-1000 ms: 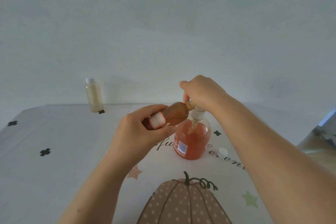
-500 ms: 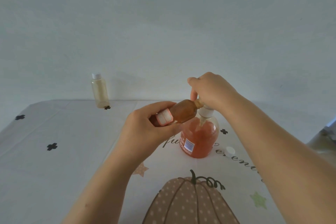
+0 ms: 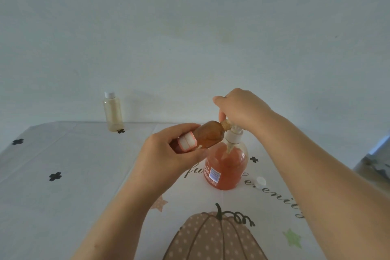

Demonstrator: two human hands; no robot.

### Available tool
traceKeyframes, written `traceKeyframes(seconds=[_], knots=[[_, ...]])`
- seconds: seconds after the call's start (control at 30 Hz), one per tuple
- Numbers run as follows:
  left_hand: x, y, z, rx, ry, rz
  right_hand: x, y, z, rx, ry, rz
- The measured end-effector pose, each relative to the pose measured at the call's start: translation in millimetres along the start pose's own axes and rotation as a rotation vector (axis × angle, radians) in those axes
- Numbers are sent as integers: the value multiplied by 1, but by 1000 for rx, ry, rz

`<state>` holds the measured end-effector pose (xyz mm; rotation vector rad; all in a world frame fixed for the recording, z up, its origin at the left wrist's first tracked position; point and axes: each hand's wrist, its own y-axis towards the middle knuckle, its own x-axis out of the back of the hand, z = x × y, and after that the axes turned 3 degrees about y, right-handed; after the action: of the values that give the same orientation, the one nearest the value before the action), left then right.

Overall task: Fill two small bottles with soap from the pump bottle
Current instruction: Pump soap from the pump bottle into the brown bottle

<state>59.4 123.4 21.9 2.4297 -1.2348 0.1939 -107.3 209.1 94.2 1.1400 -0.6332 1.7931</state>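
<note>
My left hand [image 3: 168, 154] grips a small brown bottle [image 3: 209, 136] with a pink-and-white label, tilted so its open neck meets the nozzle of the pump bottle [image 3: 226, 167]. The pump bottle holds orange soap and stands on the table. My right hand [image 3: 242, 107] sits curled over the white pump head, hiding most of it. A second small bottle [image 3: 113, 112], pale and capped in white, stands upright at the table's far left edge. A loose white cap [image 3: 260, 181] lies on the cloth right of the pump bottle.
The table [image 3: 63, 175] wears a white cloth with black clover marks, lettering and a pumpkin print. A plain wall rises right behind the table's far edge. Something dark and grey shows at the far right edge [image 3: 375, 164].
The hands and both bottles keep the same hold. The pump head stands slightly higher than a second ago. The view has shifted a little.
</note>
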Motion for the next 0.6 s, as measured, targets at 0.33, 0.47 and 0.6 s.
traceKeyframes(seconds=[0.33, 0.47, 0.6], knots=[[-1, 2, 7, 11, 40, 0, -10, -1, -3, -1, 2, 47], [-2, 2, 7, 23, 33, 3, -8, -3, -5, 60, -84, 65], [-2, 1, 6, 21, 14, 1, -5, -3, -3, 45, -65, 31]])
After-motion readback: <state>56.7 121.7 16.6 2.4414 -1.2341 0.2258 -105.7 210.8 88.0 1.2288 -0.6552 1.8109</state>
